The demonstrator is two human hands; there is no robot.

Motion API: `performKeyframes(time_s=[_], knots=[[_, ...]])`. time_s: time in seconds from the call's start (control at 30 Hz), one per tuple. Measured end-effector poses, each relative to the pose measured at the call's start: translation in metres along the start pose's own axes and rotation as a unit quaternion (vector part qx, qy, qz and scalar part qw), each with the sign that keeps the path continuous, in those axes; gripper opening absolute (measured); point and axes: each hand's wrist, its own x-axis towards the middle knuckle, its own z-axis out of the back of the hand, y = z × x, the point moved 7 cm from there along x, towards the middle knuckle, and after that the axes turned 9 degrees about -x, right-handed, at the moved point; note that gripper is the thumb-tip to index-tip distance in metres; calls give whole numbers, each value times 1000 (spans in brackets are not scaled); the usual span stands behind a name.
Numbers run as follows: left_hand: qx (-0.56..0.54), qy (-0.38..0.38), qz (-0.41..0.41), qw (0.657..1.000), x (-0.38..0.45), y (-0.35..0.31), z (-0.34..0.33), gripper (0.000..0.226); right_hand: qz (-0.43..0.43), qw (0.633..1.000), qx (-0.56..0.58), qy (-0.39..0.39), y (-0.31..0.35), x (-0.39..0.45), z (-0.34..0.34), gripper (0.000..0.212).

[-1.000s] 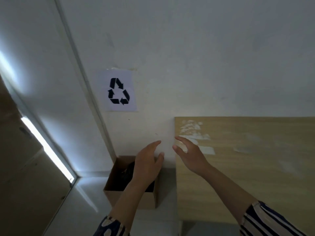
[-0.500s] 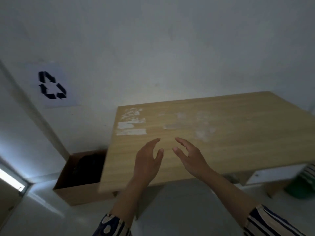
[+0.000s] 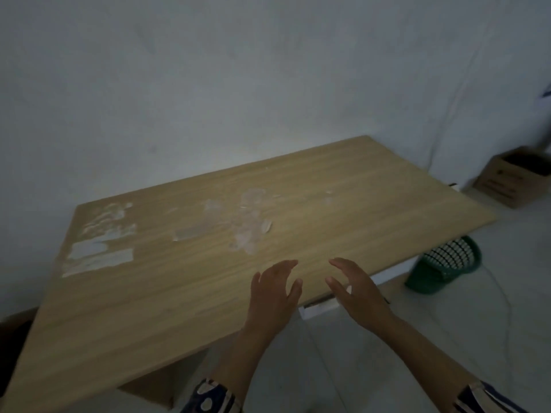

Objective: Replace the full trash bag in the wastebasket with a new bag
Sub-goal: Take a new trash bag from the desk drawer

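Note:
A green mesh wastebasket (image 3: 444, 268) stands on the floor at the right, partly tucked under the wooden table's right corner; I cannot tell what is inside it. My left hand (image 3: 275, 296) and my right hand (image 3: 356, 289) hover side by side over the table's near edge, both empty with fingers spread and slightly curled. The wastebasket lies to the right of my right hand and lower down. No trash bag is visible.
The light wooden table (image 3: 185, 278) with white tape residue fills the middle, set against a grey wall. A cardboard box (image 3: 512, 181) with dark contents sits on the floor at far right. Another brown box edge (image 3: 12, 326) shows at far left. A thin cable (image 3: 504, 296) runs along the pale floor.
The view has swung right: the recycling sign and left cardboard box left the frame, and the green wastebasket and a right-hand box came into view. Both hands stayed empty and apart.

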Motion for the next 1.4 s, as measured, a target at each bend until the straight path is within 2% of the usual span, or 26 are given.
performKeyframes(time_s=[0.17, 0.3, 0.37, 0.5, 0.6, 0.7, 0.77, 0.83, 0.9, 1.0, 1.07, 1.1, 1.17, 1.2, 1.33, 1.4], knots=[[-14, 35, -35, 999, 47, -32, -54, 76, -27, 998, -44, -25, -63, 25, 32, 43], [53, 21, -73, 996, 78, -53, -81, 46, -33, 995, -92, -30, -102, 43, 54, 45], [81, 31, -73, 993, 92, -61, -95, 39, -31, 993, -109, -25, -120, 50, 61, 45], [126, 36, -73, 989, 112, -76, -129, 39, -3, 992, -125, -8, -157, 67, 72, 50], [134, 9, -67, 989, 122, -89, -163, 35, 43, 990, -135, 19, -188, 77, 80, 57], [120, 1, -10, 993, 132, -104, -203, 32, 93, 982, -147, 73, -221, 80, 92, 68], [146, 25, 66, 987, 136, -113, -229, 39, 136, 974, -154, 97, -253, 79, 110, 82], [190, 78, 116, 972, 138, -113, -249, 62, 127, 971, -165, 118, -284, 75, 136, 75], [176, 113, 178, 961, 137, -111, -255, 94, 129, 970, -173, 109, -306, 68, 162, 66], [157, 56, 201, 965, 137, -127, -245, 112, 117, 971, -165, 129, -321, 62, 171, 67], [156, 35, 182, 970, 141, -144, -243, 119, 127, 971, -162, 124, -320, 61, 167, 60], [159, 40, 175, 971, 142, -150, -245, 108, 131, 972, -149, 123, -316, 62, 164, 59], [157, 53, 171, 971, 145, -161, -250, 66, 129, 975, -135, 122, -309, 68, 162, 68], [151, 52, 171, 972, 145, -164, -253, 54, 125, 975, -138, 118, -308, 70, 160, 73], [153, 49, 172, 972, 148, -166, -265, 50, 131, 973, -140, 131, -310, 78, 148, 81], [164, 39, 169, 971, 149, -165, -272, 50, 139, 971, -135, 137, -314, 79, 145, 69]])
